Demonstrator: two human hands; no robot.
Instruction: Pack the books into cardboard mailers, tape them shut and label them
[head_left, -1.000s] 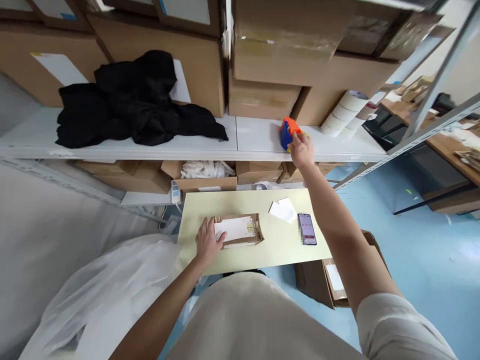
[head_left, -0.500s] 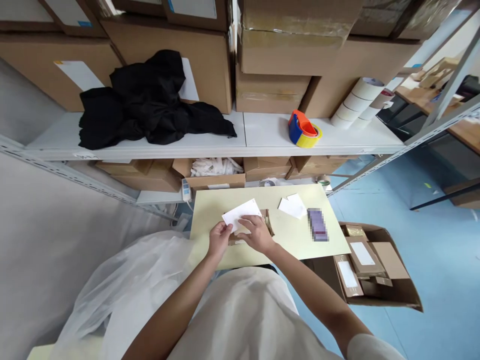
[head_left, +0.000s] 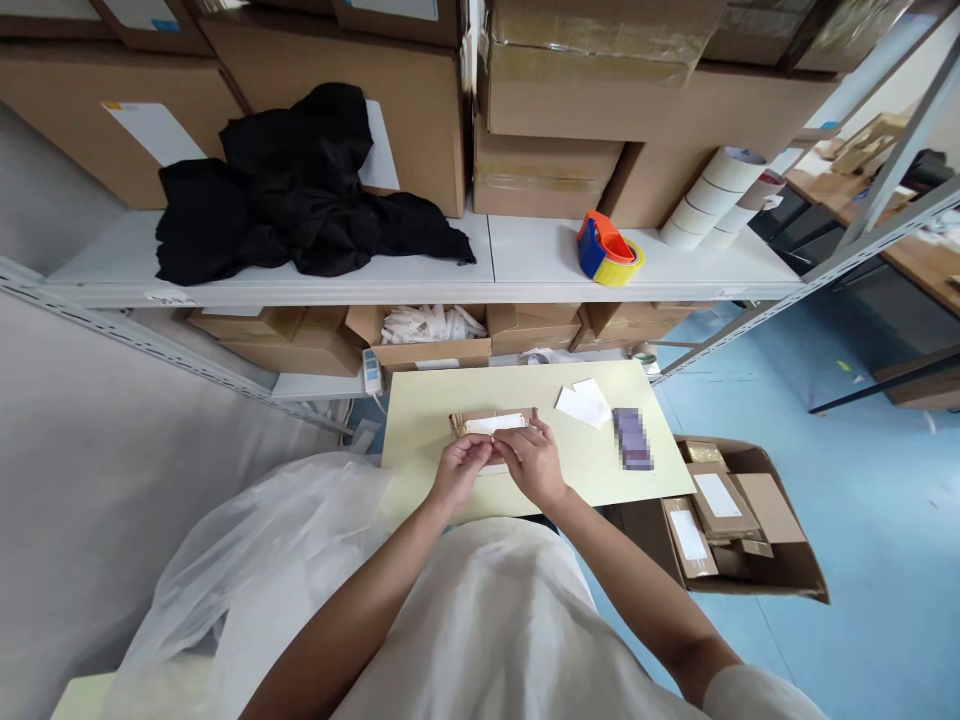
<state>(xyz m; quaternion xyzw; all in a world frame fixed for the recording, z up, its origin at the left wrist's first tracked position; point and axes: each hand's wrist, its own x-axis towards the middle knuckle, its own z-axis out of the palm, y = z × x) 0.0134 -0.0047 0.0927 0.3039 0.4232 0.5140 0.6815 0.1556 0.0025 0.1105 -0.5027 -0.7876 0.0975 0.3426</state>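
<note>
My left hand (head_left: 459, 473) and my right hand (head_left: 534, 464) meet over the table, fingertips pinched together at a white label (head_left: 492, 469), mostly hidden behind the fingers. Beneath and just beyond them lies a small brown cardboard box (head_left: 457, 424) with a white strip (head_left: 496, 424) showing on its top. Whether that strip is part of the same label I cannot tell. To the right on the table are white paper pieces (head_left: 585, 403) and a purple pixelated object (head_left: 633, 440).
The pale yellow table (head_left: 420, 392) stands against a shelf (head_left: 525, 250) carrying black cloth (head_left: 300, 195), a tape dispenser (head_left: 606, 250), tape rolls (head_left: 709, 200) and cardboard boxes. An open carton (head_left: 814, 575) of packed boxes sits at right; translucent plastic sheeting (head_left: 255, 570) at left.
The white label, earlier raised flat and tilted in my left hand, has come down and toward me. My hands have drawn together, fingertips meeting, and more of the small box shows.
</note>
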